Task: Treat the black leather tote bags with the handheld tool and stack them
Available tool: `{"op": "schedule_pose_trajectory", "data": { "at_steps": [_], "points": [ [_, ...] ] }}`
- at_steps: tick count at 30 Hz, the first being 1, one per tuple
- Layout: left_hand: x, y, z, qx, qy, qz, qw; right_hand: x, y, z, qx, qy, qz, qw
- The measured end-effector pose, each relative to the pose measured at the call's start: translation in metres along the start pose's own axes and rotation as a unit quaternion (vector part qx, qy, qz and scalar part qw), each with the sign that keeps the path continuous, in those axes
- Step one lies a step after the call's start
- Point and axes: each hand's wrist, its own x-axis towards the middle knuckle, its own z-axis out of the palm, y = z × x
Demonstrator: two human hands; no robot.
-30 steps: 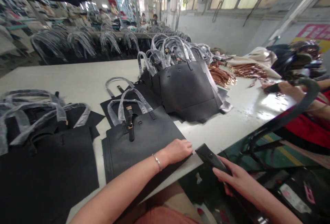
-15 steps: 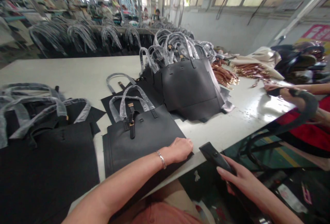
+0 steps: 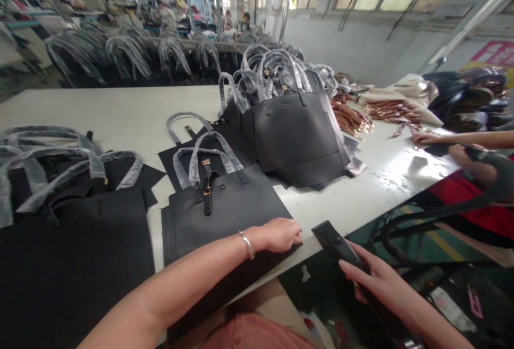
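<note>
My left hand (image 3: pixel 281 235), with a silver bracelet at its wrist, is closed at the right corner of a black bag (image 3: pixel 228 210) lying on the white table (image 3: pixel 160 104). The bag has plastic-wrapped handles and a black strap with a gold buckle (image 3: pixel 207 191). In my right hand (image 3: pixel 367 274) is a black handheld tool (image 3: pixel 337 244), its flat wide end pointing at the table edge, just right of my left hand. The tool does not touch the bag.
More black bags lie at left (image 3: pixel 76 252) and stand piled behind (image 3: pixel 297 135). Brown straps with gold ends (image 3: pixel 351 116) and cream material (image 3: pixel 405 92) are at back right. Another person's hands (image 3: pixel 466 156) hold a dark hose (image 3: pixel 496 177) over the table's right side.
The other person's hands and hose have shifted slightly right and down. My hands and the bag hold nearly the same positions.
</note>
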Motion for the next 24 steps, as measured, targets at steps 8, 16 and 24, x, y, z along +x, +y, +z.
{"op": "schedule_pose_trajectory", "data": {
  "at_steps": [8, 16, 24],
  "points": [
    [-0.034, -0.005, 0.025, -0.019, 0.182, -0.036, 0.982, -0.005, -0.008, 0.005, -0.029, -0.056, 0.016, 0.998],
    [-0.040, -0.010, 0.046, -0.073, 0.244, -0.048, 0.966, 0.004, -0.040, 0.015, -0.058, -0.167, 0.064, 0.982],
    [-0.043, -0.010, 0.047, -0.084, 0.262, -0.038, 0.961, 0.005, -0.054, 0.016, -0.078, -0.186, 0.107, 0.974]
  ]
}}
